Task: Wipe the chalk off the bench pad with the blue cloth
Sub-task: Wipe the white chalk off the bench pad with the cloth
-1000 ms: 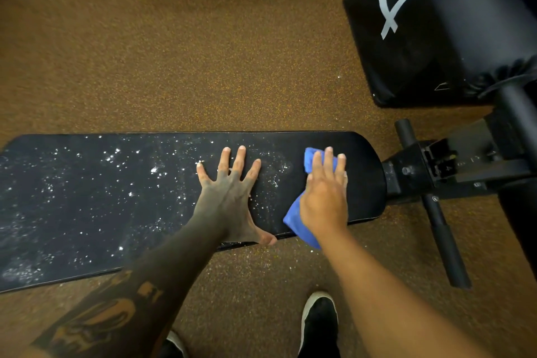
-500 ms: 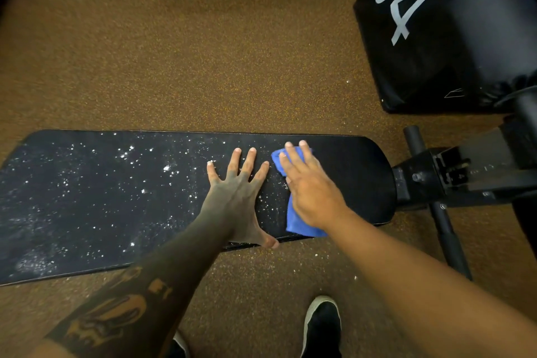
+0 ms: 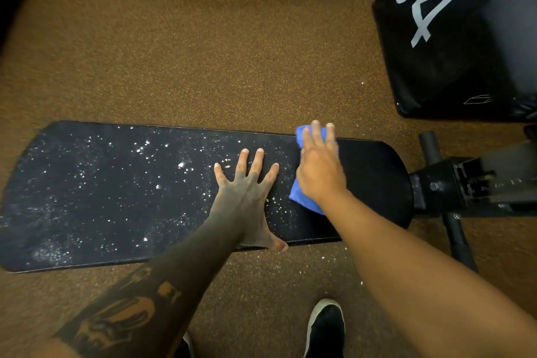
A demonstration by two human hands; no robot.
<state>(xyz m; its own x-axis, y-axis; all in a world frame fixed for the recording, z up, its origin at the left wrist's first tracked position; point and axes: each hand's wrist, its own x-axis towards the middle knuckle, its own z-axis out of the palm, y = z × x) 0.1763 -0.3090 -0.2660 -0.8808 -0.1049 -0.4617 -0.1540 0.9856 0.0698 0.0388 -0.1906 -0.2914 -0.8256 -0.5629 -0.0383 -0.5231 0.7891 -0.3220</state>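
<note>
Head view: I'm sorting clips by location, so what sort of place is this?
Most likely a gym: a black bench pad dusted with chalk on a metal frame, speckled rubber-like flooring, and a large black padded box with white numerals.

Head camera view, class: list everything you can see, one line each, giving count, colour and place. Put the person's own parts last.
long padded black bench pad: one, black, lying across the middle of the view
chalk specks: many, white, scattered over the pad's left and middle; the right end looks free of them
crumpled blue cloth: one, blue, on the pad under the right hand
black metal bench frame: one, black, at the pad's right end
big black box with pale numerals: one, black, top right
speckled brown floor: one, brown, all around
black shoe with pale sole: one clear, bottom centre
left hand: one, flat on the pad, fingers spread
right hand: one, pressing the cloth
</note>
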